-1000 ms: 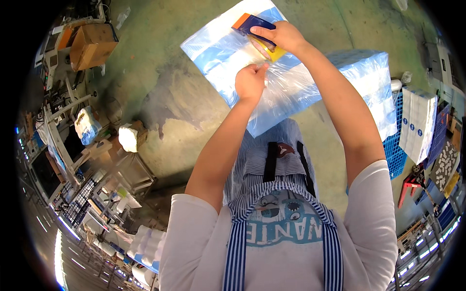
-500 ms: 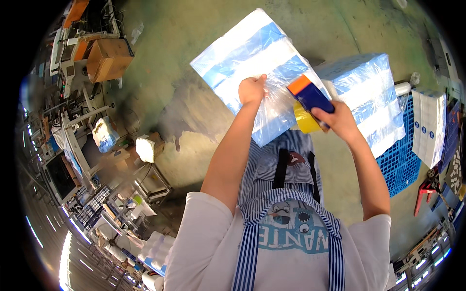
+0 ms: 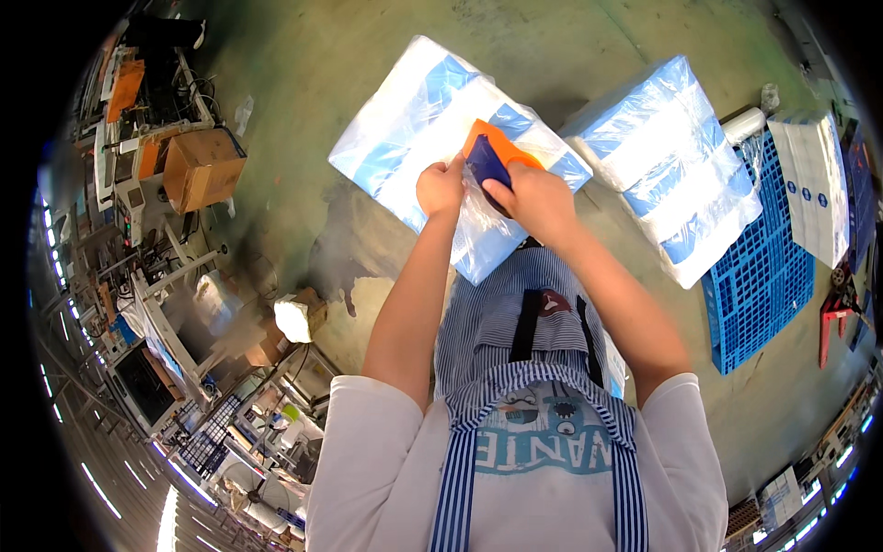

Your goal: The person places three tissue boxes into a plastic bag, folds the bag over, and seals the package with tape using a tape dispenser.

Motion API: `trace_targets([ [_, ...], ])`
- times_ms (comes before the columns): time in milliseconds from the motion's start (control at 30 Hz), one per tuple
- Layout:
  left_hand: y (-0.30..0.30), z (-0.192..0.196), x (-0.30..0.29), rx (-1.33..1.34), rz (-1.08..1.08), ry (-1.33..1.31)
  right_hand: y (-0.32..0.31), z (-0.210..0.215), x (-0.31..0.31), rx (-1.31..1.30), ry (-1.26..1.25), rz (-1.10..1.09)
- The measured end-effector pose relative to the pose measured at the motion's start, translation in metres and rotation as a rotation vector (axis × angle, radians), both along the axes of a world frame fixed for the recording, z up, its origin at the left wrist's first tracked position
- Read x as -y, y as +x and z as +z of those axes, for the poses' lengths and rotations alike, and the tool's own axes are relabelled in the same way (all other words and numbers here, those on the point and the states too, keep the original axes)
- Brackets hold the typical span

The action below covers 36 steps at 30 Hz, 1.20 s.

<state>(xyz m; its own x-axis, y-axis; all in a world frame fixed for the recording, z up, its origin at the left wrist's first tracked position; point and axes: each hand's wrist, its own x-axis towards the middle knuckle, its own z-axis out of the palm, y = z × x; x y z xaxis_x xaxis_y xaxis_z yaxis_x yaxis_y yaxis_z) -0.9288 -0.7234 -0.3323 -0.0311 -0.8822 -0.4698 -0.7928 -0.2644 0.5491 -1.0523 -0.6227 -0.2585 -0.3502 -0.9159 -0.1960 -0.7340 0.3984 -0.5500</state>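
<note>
In front of me is a large blue-and-white bundle [image 3: 391,133] wrapped in clear plastic. My left hand [image 3: 441,189] has its fingers closed on gathered plastic film [image 3: 474,221] at the bundle's near side. My right hand [image 3: 536,204] grips an orange and dark blue tape dispenser [image 3: 487,161]. The dispenser lies against the film, right beside my left fingertips. Its tape roll is hidden behind my right hand. To the right stands a second wrapped blue-and-white bundle [image 3: 658,152], apart from the first.
A blue plastic pallet [image 3: 768,276] lies at the right, with a stack of white packs [image 3: 809,189] by it. Red hand-truck parts [image 3: 835,322] are beyond. On the left are a cardboard box [image 3: 202,166], metal frames and machines, and a dark monitor [image 3: 145,382].
My right hand has brought the tape dispenser leftward to my left hand and tilted it. The near bundle appears lower and farther left, and the gap to the second bundle looks wider.
</note>
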Motion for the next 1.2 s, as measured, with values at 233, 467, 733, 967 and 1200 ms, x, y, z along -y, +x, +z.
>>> trace_targets([
  [233, 0.005, -0.009, -0.003, -0.031, -0.02, 0.045, 0.018, -0.009, -0.009, -0.17, -0.088, 0.285],
  [467, 0.008, -0.002, 0.003, -0.083, -0.021, 0.127, -0.014, 0.023, 0.012, -0.225, 0.274, 0.601],
  [733, 0.011, -0.003, 0.002, -0.174, -0.025, 0.114, -0.01, -0.015, -0.007, -0.413, -0.111, 0.674],
  [967, 0.011, 0.001, 0.002, -0.162, -0.035, 0.108, 0.02, 0.01, 0.003, -0.314, 0.071, 0.363],
  [1200, 0.011, -0.008, 0.005, -0.086, -0.09, 0.07, 0.042, -0.048, 0.017, -0.38, 0.155, 0.054],
])
